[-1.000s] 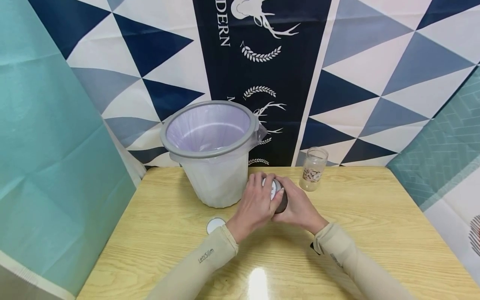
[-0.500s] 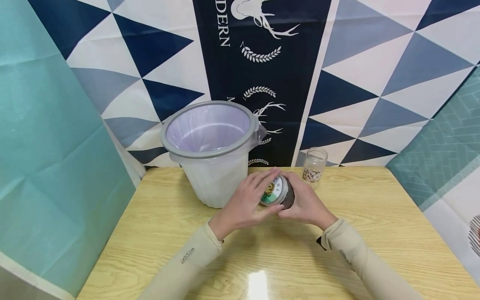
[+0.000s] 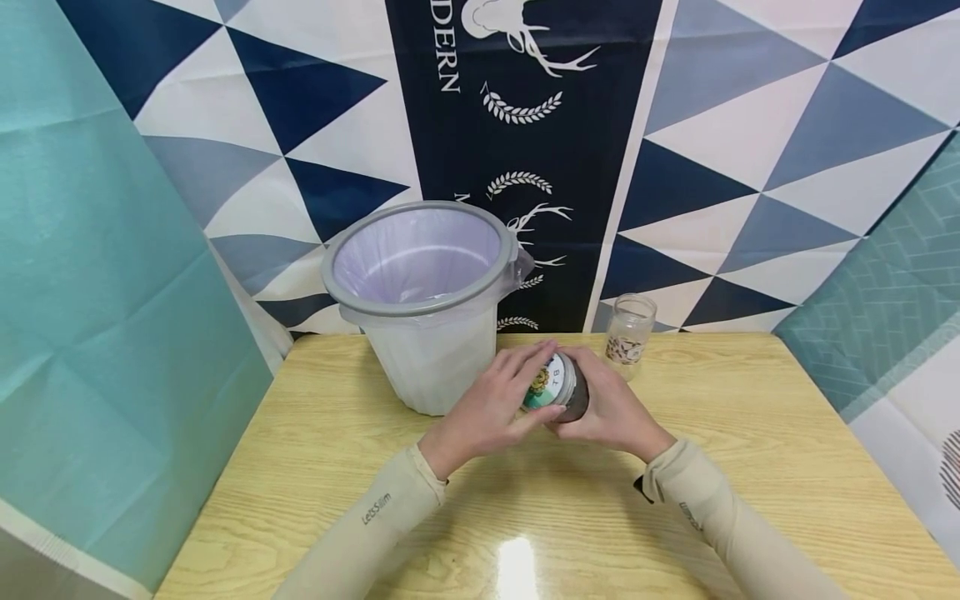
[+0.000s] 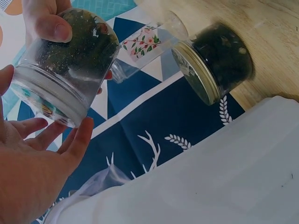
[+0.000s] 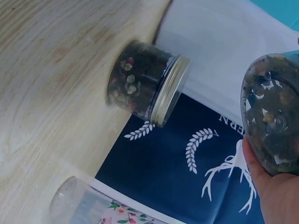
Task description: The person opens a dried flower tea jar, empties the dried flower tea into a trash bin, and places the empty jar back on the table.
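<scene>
My right hand (image 3: 611, 408) grips a clear jar (image 3: 576, 398) of dark dried contents, tilted so that its lid faces left and up. Round that lid (image 3: 546, 383), which bears a green and white label with a yellow flower, curl the fingers and thumb of my left hand (image 3: 483, 404). In the left wrist view the fingertips meet the rim of the lid, which sits on the jar. The right wrist view shows the base of the held jar (image 5: 275, 112). A second jar, gold-lidded (image 4: 224, 63) and filled with dark dried flowers, stands behind my hands, hidden in the head view.
A white bin (image 3: 431, 358) with a grey rim and purple-tinted liner stands at the back, left of my hands. At the back right is a clear glass jar (image 3: 630, 333) with a floral print. Patterned cloth (image 3: 705, 167) hangs behind the wooden table (image 3: 750, 467).
My left hand has drawn back and spread wider round the lid, baring its label. The held jar has turned slightly. My left wrist now covers the white disc seen earlier on the table.
</scene>
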`<state>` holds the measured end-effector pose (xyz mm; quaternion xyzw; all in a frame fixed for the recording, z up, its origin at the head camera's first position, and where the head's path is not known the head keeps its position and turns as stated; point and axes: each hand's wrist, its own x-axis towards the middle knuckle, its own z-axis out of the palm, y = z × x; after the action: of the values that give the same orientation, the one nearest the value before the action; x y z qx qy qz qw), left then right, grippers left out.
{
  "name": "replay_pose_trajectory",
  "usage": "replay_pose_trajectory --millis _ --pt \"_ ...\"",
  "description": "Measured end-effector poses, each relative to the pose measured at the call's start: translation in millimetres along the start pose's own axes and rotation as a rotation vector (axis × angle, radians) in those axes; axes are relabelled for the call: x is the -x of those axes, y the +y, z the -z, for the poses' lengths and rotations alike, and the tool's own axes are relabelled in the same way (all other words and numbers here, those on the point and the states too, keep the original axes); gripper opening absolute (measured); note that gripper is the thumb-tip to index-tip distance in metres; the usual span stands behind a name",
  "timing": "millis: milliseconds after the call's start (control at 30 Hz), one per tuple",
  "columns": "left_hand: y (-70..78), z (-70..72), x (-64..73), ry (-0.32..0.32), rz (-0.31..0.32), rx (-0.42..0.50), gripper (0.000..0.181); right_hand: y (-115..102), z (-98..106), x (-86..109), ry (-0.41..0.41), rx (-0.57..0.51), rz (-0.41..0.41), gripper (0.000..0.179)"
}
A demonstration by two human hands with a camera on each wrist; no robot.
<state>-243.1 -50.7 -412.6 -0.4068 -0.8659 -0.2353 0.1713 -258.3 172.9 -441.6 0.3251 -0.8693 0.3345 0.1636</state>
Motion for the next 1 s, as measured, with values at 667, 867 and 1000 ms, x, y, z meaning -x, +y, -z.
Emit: replay_pose_trajectory --millis 667,867,1000 --pt "5.3 -9.1 1.6 0.017 0.169 0.033 0.078 1.6 -2.9 3.4 0.005 0.030 0.009 0.095" --pt "-1.1 -0.6 3.9 -0.011 0.052 0.090 0.081 1.8 1.0 5.8 -0.011 0.012 -0.013 0.096" --pt "-3.0 3.0 2.5 -0.051 0.024 0.107 0.081 1.9 1.5 5.9 -0.013 0.012 -0.006 0.096"
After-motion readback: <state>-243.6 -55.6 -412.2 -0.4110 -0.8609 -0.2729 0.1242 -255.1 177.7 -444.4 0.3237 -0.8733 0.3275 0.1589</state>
